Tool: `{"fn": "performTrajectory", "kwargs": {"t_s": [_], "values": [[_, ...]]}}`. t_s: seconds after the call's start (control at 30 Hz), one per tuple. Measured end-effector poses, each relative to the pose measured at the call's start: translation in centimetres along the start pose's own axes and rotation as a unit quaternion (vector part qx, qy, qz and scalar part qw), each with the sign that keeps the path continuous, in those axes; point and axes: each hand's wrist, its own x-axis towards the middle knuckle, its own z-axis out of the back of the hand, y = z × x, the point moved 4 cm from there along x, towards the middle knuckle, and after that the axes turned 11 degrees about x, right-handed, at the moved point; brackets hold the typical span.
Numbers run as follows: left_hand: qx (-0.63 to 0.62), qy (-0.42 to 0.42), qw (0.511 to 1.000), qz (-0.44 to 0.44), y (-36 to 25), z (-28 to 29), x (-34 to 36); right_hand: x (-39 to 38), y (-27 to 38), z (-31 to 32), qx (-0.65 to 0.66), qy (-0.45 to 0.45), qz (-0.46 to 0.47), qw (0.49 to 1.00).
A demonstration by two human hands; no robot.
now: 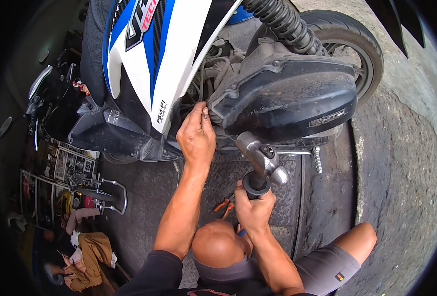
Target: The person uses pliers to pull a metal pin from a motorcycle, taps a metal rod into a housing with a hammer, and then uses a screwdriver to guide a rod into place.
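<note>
My right hand [256, 211] is wrapped round the black grip of a ball-peen hammer [260, 157], its metal head raised in front of the scooter's black engine-side cover [290, 101]. My left hand [197, 140] reaches to the front end of that cover, beside the white and blue body panel [176, 64]. Its fingers are pressed together at the gap between panel and cover. Whatever they pinch there is hidden or too small to make out.
Orange-handled pliers [223, 205] lie on the dark floor beside my knee. A kickstart lever [317, 160] sticks out below the cover. The rear wheel [346, 54] and shock absorber [290, 27] are beyond it. Another person [91, 259] sits at the lower left, near a second motorbike [97, 192].
</note>
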Motion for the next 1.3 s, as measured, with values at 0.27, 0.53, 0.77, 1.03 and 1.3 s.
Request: {"fn": "performTrajectory", "kwargs": {"t_s": [0.27,0.53,0.77,1.03,1.3], "values": [[0.01,-0.005,1.0,0.007,0.06,-0.02,0.21,-0.08,-0.49,-0.23,-0.048,0.052,0.073,0.995],[0.015,-0.008,1.0,0.014,0.24,-0.1,-0.12,0.09,-0.39,0.0,-0.048,0.053,0.021,0.997],[0.005,-0.009,1.0,0.021,0.13,0.07,0.02,0.17,-0.57,-0.1,-0.042,0.065,0.02,0.997],[0.01,-0.007,1.0,0.026,0.38,-0.13,-0.05,0.18,-0.68,-0.15,-0.047,0.064,0.026,0.997],[0.009,-0.009,1.0,0.023,0.17,-0.01,0.06,0.32,-0.78,-0.2,-0.052,0.063,0.015,0.997]]}}
